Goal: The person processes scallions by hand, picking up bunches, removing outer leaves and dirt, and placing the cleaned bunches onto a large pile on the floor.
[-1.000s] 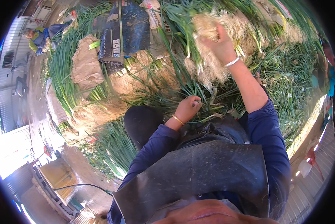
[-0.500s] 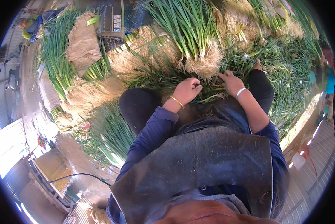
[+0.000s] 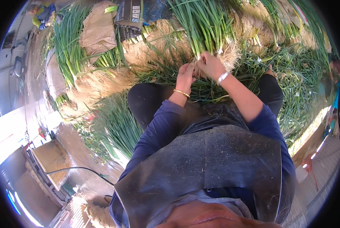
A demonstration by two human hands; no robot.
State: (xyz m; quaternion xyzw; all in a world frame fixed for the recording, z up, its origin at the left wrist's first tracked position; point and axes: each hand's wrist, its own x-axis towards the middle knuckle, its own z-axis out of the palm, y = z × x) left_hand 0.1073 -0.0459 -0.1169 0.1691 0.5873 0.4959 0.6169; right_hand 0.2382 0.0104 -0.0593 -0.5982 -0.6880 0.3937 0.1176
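A large bundle of green onions (image 3: 204, 28) lies ahead of me, leaves pointing away and pale fibrous roots (image 3: 230, 57) toward me. At its near left edge my right hand (image 3: 212, 68), a silver bracelet on its wrist, is closed with fingertips pinching the white base of a green onion. My left hand (image 3: 185, 78), with a gold bracelet, meets it there, thumb and fingers pressed together at the same root end. The fingers hide most of what they grip. Loose green leaves (image 3: 211, 91) lie under both hands, in front of my dark apron (image 3: 200, 155).
More root-on onion bundles (image 3: 98, 81) line the far side and left, partly under brown sacking (image 3: 98, 28). Trimmed leaves (image 3: 299, 89) heap on the right. Another onion pile (image 3: 118, 121) lies by my left knee. A dark cable (image 3: 79, 168) runs at lower left. Another person (image 3: 43, 16) sits far left.
Both hands have moved from the loose leaves near my lap forward to the bundle's root end and closed together. The right hand has come in leftward. The whole view has shifted slightly.
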